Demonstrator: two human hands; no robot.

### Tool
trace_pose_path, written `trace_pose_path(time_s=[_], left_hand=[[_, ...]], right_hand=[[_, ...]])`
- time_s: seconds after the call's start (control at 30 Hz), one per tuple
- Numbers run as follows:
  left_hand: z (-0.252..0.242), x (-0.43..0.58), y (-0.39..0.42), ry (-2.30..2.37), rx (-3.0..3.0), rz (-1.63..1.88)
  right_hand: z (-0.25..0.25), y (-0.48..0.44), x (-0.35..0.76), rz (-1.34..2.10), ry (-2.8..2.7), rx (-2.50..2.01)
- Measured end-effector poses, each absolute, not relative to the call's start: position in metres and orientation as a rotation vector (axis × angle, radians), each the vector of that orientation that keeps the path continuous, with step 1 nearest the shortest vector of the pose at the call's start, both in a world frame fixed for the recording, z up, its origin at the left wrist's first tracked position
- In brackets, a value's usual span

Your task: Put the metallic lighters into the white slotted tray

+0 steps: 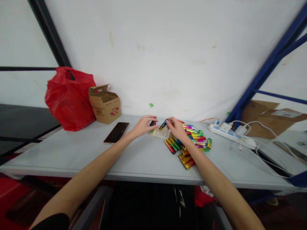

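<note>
A white tray (161, 132) with a grid of small compartments lies at the middle of the table. My right hand (176, 127) pinches a shiny blue and gold lighter (163, 124), tilted above the tray. My left hand (144, 126) is at the tray's left end with thumb and fingers apart, beside a few upright lighters (152, 124) partly hidden by the fingers. Under and around my right forearm spreads a pile of metallic lighters (196, 137) in red, gold, green, blue and purple. One loose lighter (209, 143) lies at the pile's right edge.
A phone (116, 132) lies left of my left hand. Farther left stand an open cardboard box (105, 107) and a red plastic bag (72, 99). To the right are a white power strip (231, 135) with cables and flattened cardboard (261, 118). A white wall (163, 57) rises behind the table.
</note>
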State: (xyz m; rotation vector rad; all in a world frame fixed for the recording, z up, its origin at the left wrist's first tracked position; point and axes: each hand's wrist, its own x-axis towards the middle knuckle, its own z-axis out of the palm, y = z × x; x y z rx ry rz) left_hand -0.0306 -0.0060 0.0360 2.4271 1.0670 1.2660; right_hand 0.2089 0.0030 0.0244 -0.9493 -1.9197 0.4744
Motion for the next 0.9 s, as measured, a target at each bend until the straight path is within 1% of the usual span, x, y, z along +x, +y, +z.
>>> trace_pose_path(time_s=[0.2,0.4,0.53,0.67,0.8,0.9], left_hand=[[0.035,-0.026,-0.008,1.049,2.459,1.243],[0.037,-0.026,-0.010,1.008,2.452,1.249],[0.039,-0.025,-0.012,1.009,2.407,1.246],[0.039,-0.023,-0.013,0.980,2.298,1.268],[0.039,-0.023,-0.010,0.994,2.133,1.327],[0.039,-0.023,-0.007,0.972,1.996,1.387]], right_hand=[[0.024,-0.001,0.206,0.669,-1.886,-0.806],[0.028,-0.007,0.203,0.747,-1.944,-0.733],[0.030,-0.006,0.205,0.765,-1.960,-0.796],[0.030,-0.002,0.207,0.615,-2.034,-0.947],[0.023,-0.001,0.208,0.475,-2.145,-0.971],[0.015,0.000,0.207,0.286,-2.280,-1.013]])
